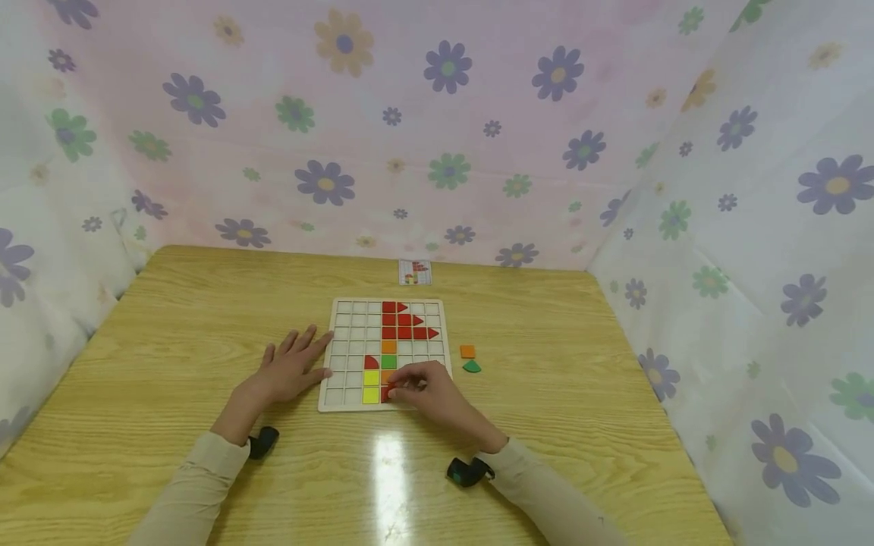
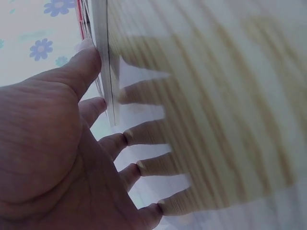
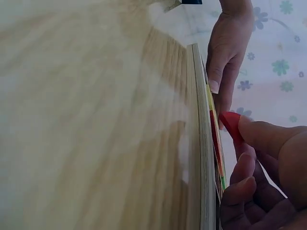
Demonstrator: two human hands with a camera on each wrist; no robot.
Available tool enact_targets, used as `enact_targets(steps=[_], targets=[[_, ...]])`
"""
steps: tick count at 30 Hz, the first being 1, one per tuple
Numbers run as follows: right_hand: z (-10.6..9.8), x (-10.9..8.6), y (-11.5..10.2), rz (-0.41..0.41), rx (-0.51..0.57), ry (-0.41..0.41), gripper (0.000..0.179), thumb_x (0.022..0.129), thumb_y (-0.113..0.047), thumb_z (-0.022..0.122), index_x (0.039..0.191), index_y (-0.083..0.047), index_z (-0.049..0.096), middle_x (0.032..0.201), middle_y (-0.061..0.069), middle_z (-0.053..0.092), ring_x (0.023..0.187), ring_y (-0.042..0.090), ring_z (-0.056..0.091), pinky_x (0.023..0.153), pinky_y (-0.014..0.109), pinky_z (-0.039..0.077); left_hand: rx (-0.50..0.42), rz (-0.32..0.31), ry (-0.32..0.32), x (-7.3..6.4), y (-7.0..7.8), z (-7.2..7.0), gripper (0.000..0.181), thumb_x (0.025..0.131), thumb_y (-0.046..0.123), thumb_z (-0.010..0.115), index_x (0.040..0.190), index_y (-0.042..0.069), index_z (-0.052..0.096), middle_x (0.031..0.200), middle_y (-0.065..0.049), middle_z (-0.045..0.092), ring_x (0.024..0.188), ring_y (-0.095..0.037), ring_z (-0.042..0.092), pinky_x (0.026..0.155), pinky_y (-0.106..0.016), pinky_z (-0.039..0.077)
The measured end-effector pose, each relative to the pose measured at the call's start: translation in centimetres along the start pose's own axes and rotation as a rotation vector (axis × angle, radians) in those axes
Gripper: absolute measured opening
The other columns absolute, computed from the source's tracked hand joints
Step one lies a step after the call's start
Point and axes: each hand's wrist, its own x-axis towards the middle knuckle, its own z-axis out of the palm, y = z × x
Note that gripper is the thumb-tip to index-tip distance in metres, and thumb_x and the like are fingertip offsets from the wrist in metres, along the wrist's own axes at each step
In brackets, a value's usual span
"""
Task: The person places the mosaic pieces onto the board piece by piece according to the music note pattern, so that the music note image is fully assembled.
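Note:
A square wooden grid board (image 1: 344, 334) lies on the table, with red, orange, green and yellow tiles in several cells. My left hand (image 1: 290, 371) rests with fingers spread at the board's left side; in the left wrist view its thumb (image 2: 86, 64) touches the board's edge. Above the lower middle cells, my right hand (image 1: 433, 394) pinches a red piece (image 3: 231, 125) with a curved edge between thumb and forefinger. The piece is tilted and stands off the board in the right wrist view. Part of the board's lower right is hidden by this hand.
An orange square tile (image 1: 467, 351) and a green quarter-round tile (image 1: 472, 366) lie on the table right of the board. Behind the board is a small pattern card (image 1: 415, 272). Flowered cloth (image 1: 444, 152) hangs around the table's back and sides.

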Motion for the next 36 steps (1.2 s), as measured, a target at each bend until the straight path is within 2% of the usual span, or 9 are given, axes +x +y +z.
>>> enact_targets(steps=[6,10,16,21,28,36], targets=[[0.9,1.7,-0.5,-0.049,0.016,-0.009,0.010,0.095,-0.013,0.075,0.103,-0.010,0.078,0.086,0.003,0.075,0.070,0.012,0.065,0.062,0.023,0.051,-0.002,0.000,-0.005,-0.1,0.1,-0.1,0.067,0.105,0.032,0.057,0.160,0.006,0.030,0.166,-0.030,0.014,0.149,-0.059,0.006,0.111,-0.080,0.003],[1.2,3.1,-0.9,-0.051,-0.005,-0.003,0.010,0.094,-0.014,0.076,0.101,-0.009,0.079,0.085,0.002,0.077,0.066,0.011,0.066,0.058,0.022,0.051,0.012,-0.003,0.003,0.0,0.2,-0.1,0.067,0.105,0.033,0.057,0.161,0.007,0.030,0.166,-0.029,0.015,0.149,-0.059,0.007,0.110,-0.081,0.004],[1.7,5.0,-1.3,-0.042,-0.029,-0.001,0.009,0.093,-0.012,0.076,0.100,-0.007,0.078,0.089,0.003,0.077,0.068,0.006,0.065,0.062,0.021,0.053,0.010,0.007,0.013,0.2,-0.1,-0.1,0.068,0.105,0.035,0.057,0.160,0.007,0.030,0.165,-0.030,0.015,0.149,-0.059,0.007,0.109,-0.081,0.004],[1.9,6.7,-1.8,-0.055,-0.088,0.050,0.007,0.092,-0.015,0.078,0.095,-0.009,0.080,0.088,0.001,0.077,0.069,0.005,0.065,0.063,0.022,0.055,0.011,0.014,0.015,0.5,-1.0,0.3,0.070,0.104,0.039,0.056,0.161,0.009,0.029,0.166,-0.029,0.014,0.150,-0.058,0.006,0.110,-0.081,0.002],[2.2,8.2,-1.6,0.014,-0.107,0.073,0.008,0.092,-0.017,0.078,0.093,-0.010,0.081,0.087,0.000,0.077,0.067,0.004,0.065,0.064,0.021,0.054,0.022,0.028,0.013,1.0,-2.1,1.0,0.072,0.105,0.045,0.054,0.162,0.012,0.026,0.167,-0.028,0.012,0.150,-0.058,0.003,0.110,-0.081,-0.001],[2.2,8.4,-1.6,0.052,-0.156,0.103,0.010,0.091,-0.019,0.080,0.090,-0.010,0.081,0.085,0.000,0.077,0.066,0.004,0.064,0.064,0.021,0.053,0.019,0.034,0.029,0.4,-1.1,0.4,0.069,0.104,0.038,0.057,0.160,0.008,0.031,0.165,-0.030,0.017,0.148,-0.060,0.008,0.109,-0.082,0.004]])
